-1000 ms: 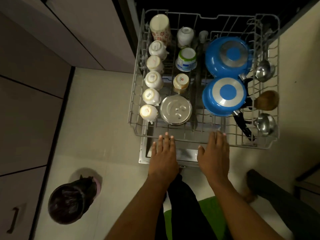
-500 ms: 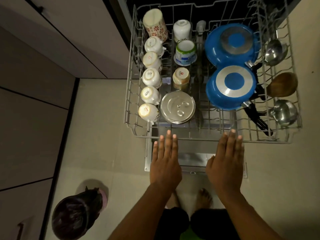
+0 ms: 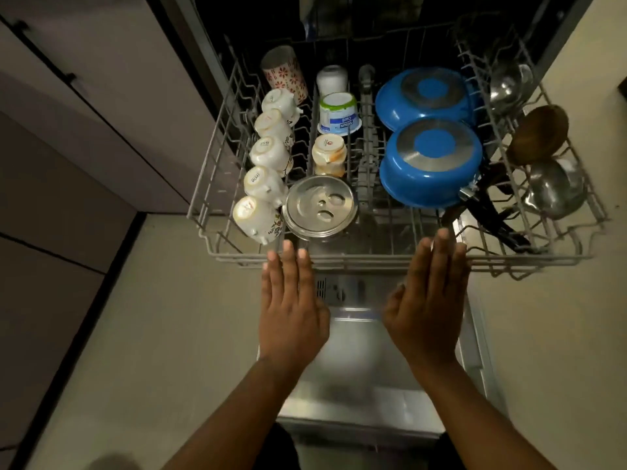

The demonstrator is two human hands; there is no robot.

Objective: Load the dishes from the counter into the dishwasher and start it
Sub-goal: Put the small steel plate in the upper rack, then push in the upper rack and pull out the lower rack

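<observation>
While your left hand (image 3: 291, 310) and right hand (image 3: 427, 310) lie flat with fingers straight, gripping nothing, their fingertips reach the front rail of the wire rack (image 3: 356, 258) at the middle of the frame. Down the rack's left side runs a row of five white cups (image 3: 268, 154), mouths down. Just right of them sit a patterned tumbler (image 3: 285, 74), a white tub (image 3: 339, 113), a small jar (image 3: 329, 152) and, nearest you, a round steel dish (image 3: 320, 206). Centre right, two blue pans (image 3: 431, 161) rest upside down, with silver discs on their bases. At the right edge lie two steel ladles (image 3: 553, 188) and a wooden spoon (image 3: 539, 134). Below your hands the dishwasher door (image 3: 356, 385) lies open and shiny.
</observation>
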